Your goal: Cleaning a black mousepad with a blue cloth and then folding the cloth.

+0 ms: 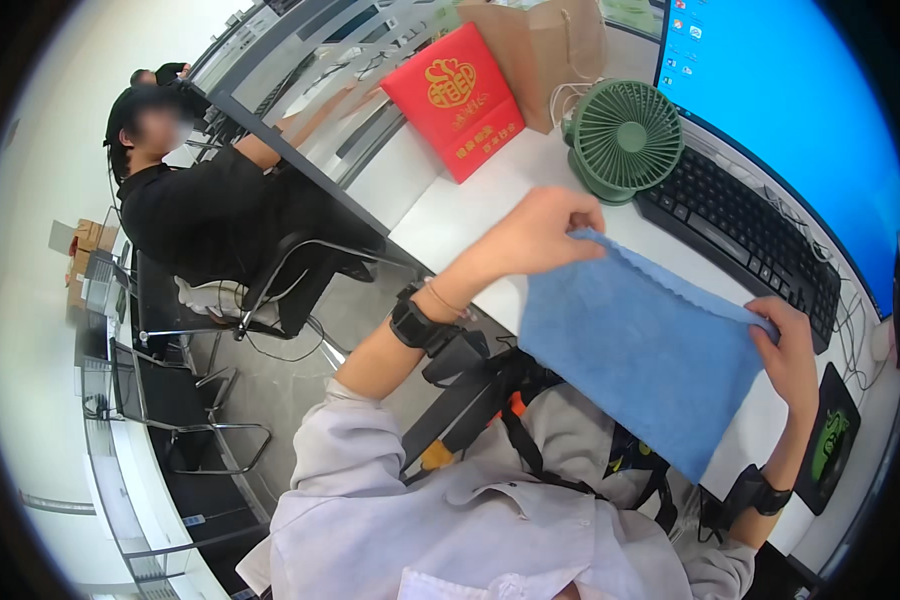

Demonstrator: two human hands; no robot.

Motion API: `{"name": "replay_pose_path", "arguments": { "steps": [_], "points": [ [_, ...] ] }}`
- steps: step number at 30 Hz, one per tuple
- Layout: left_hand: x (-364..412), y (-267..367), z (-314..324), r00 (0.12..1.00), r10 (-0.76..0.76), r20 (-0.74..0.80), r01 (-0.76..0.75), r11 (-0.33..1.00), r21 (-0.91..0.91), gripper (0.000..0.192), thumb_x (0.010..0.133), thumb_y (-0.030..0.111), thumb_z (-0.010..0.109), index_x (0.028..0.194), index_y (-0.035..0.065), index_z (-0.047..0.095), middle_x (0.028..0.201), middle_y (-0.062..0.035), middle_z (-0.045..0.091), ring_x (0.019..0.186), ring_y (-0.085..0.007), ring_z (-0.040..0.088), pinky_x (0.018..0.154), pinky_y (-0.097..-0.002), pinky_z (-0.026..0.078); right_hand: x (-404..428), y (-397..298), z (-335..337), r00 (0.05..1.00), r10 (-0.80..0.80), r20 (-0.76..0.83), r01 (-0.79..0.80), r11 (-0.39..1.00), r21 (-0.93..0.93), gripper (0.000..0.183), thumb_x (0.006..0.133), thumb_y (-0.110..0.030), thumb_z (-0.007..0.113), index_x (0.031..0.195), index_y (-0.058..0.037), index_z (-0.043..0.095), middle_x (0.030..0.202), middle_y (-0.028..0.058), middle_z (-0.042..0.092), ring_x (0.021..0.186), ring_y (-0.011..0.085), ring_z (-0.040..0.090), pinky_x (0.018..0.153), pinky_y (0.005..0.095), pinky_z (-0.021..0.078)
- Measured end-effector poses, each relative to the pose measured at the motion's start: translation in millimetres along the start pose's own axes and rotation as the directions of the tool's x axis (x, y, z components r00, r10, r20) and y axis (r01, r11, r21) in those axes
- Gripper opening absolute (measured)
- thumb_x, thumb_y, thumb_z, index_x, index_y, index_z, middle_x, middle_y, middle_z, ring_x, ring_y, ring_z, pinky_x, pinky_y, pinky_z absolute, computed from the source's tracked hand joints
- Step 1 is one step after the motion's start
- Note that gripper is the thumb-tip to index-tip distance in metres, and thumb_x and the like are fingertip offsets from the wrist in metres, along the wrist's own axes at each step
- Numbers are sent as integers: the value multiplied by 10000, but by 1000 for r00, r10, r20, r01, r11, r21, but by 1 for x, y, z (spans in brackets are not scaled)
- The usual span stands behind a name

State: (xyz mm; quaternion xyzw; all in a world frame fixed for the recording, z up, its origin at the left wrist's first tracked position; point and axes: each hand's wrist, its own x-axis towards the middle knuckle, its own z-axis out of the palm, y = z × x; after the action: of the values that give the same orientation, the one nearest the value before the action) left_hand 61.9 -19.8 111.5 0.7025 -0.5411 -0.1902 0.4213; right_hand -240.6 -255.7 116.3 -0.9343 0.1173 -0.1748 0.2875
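Note:
A blue cloth (pixel 637 345) hangs between my two hands, over the near edge of the white desk (pixel 525 161). My left hand (pixel 551 229) pinches its upper left corner. My right hand (pixel 784 345) grips its upper right corner between thumb and fingers. The cloth's top edge is folded over and runs slantwise from one hand to the other. Its lower part hangs down before my lap. Just beyond my left hand stands a green desk fan (pixel 626 139), and a black keyboard (pixel 742 240) lies beyond the cloth.
A monitor (pixel 802 112) stands behind the keyboard. Near the partition are a red box (pixel 457 101) and a brown paper bag (pixel 544 52). A black mouse pad (pixel 829 439) lies right of my right hand. Another person in black (pixel 195 210) sits at the left, beyond the partition.

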Motion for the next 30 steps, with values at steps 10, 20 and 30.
{"name": "replay_pose_path", "arguments": {
  "steps": [10,20,30],
  "points": [
    [-12,-19,5,998,33,51,-39,990,137,193,804,62,740,994,25,737,917,-98,660,820,-211,650,765,-324,529,-3,24,39,964,185,192,-197,980,41,451,709,79,673,1151,-12,662,1022,159,658,920,288,630,823,362,507],
    [-6,-74,51,996,88,-14,-69,866,496,414,827,133,741,1231,59,683,1138,-170,672,1162,-309,609,989,-415,473,-6,47,37,983,162,-85,-167,984,-57,182,882,26,617,1059,28,659,1003,209,700,914,361,676,827,390,512],
    [11,-56,23,943,-57,328,-45,954,296,269,733,175,798,909,9,680,884,-168,711,881,-323,696,802,-405,538,-20,61,28,975,221,-30,-211,958,196,176,894,-27,653,1056,33,687,968,140,720,906,234,683,841,332,513]
  ]
}}
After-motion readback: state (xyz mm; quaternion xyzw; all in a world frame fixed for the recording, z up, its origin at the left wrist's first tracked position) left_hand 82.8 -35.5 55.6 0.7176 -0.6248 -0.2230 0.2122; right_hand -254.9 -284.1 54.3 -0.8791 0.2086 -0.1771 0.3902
